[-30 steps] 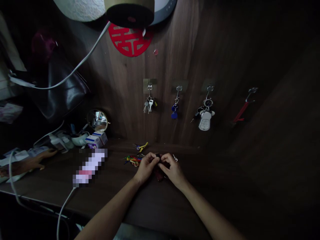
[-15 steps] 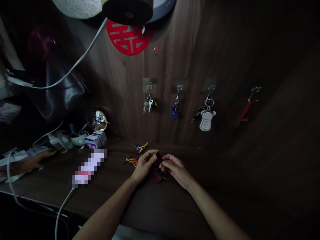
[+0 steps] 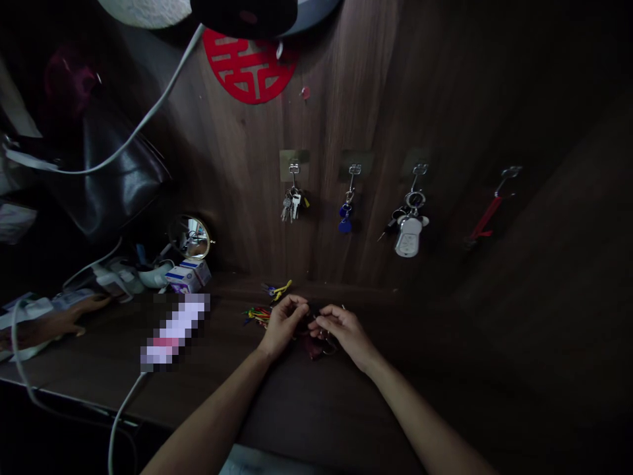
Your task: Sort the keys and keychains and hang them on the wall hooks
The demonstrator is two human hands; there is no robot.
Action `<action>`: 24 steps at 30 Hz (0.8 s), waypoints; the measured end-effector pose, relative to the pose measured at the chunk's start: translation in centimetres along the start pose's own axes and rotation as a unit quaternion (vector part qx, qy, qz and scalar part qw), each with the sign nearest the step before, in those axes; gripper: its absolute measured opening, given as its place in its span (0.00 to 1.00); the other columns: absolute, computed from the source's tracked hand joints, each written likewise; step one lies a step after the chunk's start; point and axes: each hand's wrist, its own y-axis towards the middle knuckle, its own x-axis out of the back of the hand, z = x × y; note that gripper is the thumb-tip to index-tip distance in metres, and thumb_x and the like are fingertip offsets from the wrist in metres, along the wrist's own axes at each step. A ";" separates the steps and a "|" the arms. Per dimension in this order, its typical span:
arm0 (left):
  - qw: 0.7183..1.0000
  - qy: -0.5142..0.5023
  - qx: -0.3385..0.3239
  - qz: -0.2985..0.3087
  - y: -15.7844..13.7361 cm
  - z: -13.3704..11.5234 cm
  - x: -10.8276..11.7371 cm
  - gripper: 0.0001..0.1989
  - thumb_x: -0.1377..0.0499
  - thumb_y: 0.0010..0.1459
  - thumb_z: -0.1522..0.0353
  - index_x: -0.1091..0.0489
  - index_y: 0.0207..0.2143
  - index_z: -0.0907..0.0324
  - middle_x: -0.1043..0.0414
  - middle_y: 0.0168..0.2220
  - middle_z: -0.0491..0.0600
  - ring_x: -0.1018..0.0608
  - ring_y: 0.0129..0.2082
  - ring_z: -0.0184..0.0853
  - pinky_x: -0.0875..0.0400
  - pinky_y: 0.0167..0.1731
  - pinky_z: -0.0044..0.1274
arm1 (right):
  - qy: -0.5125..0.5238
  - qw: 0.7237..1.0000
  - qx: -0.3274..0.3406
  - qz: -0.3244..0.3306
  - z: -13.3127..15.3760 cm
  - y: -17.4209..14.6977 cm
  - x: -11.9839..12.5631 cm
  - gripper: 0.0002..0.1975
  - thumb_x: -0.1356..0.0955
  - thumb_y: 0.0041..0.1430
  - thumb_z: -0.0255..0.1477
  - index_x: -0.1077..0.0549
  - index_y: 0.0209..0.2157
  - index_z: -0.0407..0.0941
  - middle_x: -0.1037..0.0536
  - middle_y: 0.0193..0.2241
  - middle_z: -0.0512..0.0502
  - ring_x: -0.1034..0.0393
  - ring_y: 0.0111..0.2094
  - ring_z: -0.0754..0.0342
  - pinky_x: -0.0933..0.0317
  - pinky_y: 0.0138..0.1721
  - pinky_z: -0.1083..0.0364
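Note:
My left hand [image 3: 283, 328] is closed, its thumb and fingers pinching a small dark object [image 3: 312, 313] whose kind I cannot make out. Opposite it, my right hand [image 3: 345, 332] is closed too, fingertips meeting at the same dark object from the right. A dark red, leather-like piece [image 3: 312, 347] hangs or lies just below the fingers, with a metal ring [image 3: 328, 349] beside it. Left of my left hand lies a bundle of thin coloured strips [image 3: 257, 316]. Behind it are small keys with a yellow tag [image 3: 281, 291]. Fingers partly hide the held parts.
Hooks on the wooden wall carry keys [image 3: 293, 206], blue tags [image 3: 345, 224], a white key fob [image 3: 409, 237] and a red strap [image 3: 484, 218]. At left are a blurred phone-like shape [image 3: 175, 333], small boxes [image 3: 185, 277], a round mirror [image 3: 192, 237] and another person's hand [image 3: 89, 310].
The dark object that stood up between my fingertips now sits lower and is more hidden. My right hand has shifted slightly left. The view has moved a little.

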 end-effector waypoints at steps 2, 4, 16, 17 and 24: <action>1.000 -0.014 0.022 0.010 0.0 0.1 0.1 0.14 0.40 0.50 0.59 0.33 0.33 0.60 0.31 0.26 0.44 0.30 0.26 0.28 0.34 0.29 0.20 | 0.046 0.999 0.005 -0.020 0.3 0.0 0.3 0.14 0.29 0.48 0.38 0.32 0.30 0.43 0.21 0.27 0.47 0.26 0.28 0.55 0.36 0.31 0.57; 0.999 -0.021 0.042 0.020 0.0 0.1 0.1 0.16 0.41 0.50 0.58 0.33 0.35 0.60 0.31 0.27 0.44 0.30 0.25 0.28 0.33 0.28 0.20 | 0.092 0.995 0.015 -0.041 0.8 -0.1 0.8 0.14 0.29 0.47 0.37 0.32 0.30 0.44 0.21 0.28 0.47 0.25 0.30 0.54 0.34 0.33 0.56; 0.998 0.016 0.049 0.045 -0.2 -0.2 0.0 0.16 0.41 0.50 0.57 0.32 0.32 0.61 0.32 0.25 0.44 0.30 0.24 0.28 0.32 0.25 0.19 | 0.204 0.943 0.141 -0.223 3.9 -2.0 6.4 0.13 0.27 0.43 0.34 0.34 0.28 0.47 0.21 0.28 0.51 0.26 0.29 0.55 0.31 0.32 0.55; 0.998 0.023 0.047 0.042 -0.2 -0.2 0.0 0.16 0.41 0.50 0.56 0.31 0.32 0.61 0.32 0.24 0.44 0.30 0.24 0.28 0.32 0.25 0.19 | 0.202 0.935 0.156 -0.248 4.1 -2.2 7.1 0.13 0.27 0.43 0.33 0.34 0.28 0.47 0.21 0.28 0.52 0.26 0.29 0.56 0.31 0.32 0.55; 0.997 0.045 0.056 0.033 -0.3 -1.1 -0.5 0.18 0.40 0.46 0.53 0.31 0.29 0.59 0.32 0.24 0.43 0.30 0.25 0.30 0.30 0.27 0.21 | 0.136 0.878 0.257 -0.380 7.2 -3.4 12.6 0.12 0.26 0.42 0.31 0.31 0.28 0.46 0.21 0.28 0.52 0.26 0.29 0.58 0.31 0.30 0.58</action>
